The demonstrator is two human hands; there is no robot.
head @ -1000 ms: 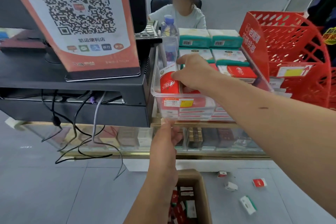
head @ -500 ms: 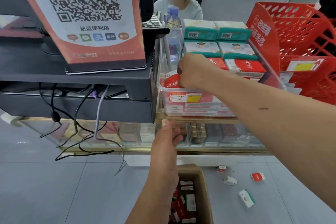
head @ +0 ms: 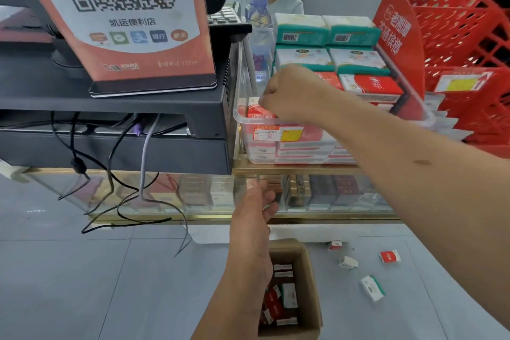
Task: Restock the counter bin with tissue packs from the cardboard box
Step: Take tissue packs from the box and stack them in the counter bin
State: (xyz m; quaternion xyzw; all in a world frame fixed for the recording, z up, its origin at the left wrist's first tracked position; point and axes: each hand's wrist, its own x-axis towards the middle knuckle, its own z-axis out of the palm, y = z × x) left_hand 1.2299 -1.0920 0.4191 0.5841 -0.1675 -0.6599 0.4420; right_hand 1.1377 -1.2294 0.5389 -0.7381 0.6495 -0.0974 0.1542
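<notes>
- Fingers of the right hand (head: 292, 94) are curled down tight, their tips pinching the top of a red tissue pack (head: 258, 114).
- Black register stand (head: 110, 107) with its QR sign (head: 124, 22) crowds the left side, and a red basket (head: 455, 36) crowds the right.
- Between them the clear counter bin (head: 242, 132) sits on the gold-edged surface (head: 289, 169). It is already stacked with red packs in front and green packs (head: 302, 32) behind.
- The red tissue pack stands in the bin's front left corner, against the wall. Its long axis looks upright (only the top shows clearly).
- The cardboard box (head: 307, 265) stands open on the floor below, with more packs inside.
- The left hand (head: 255, 210) hangs by the glass front with its fingers loosely curled, holding nothing.
- A water bottle (head: 259, 36) stands just behind the bin's left corner.
- Loose packs (head: 372, 288) lie scattered on the floor, right of the box.
</notes>
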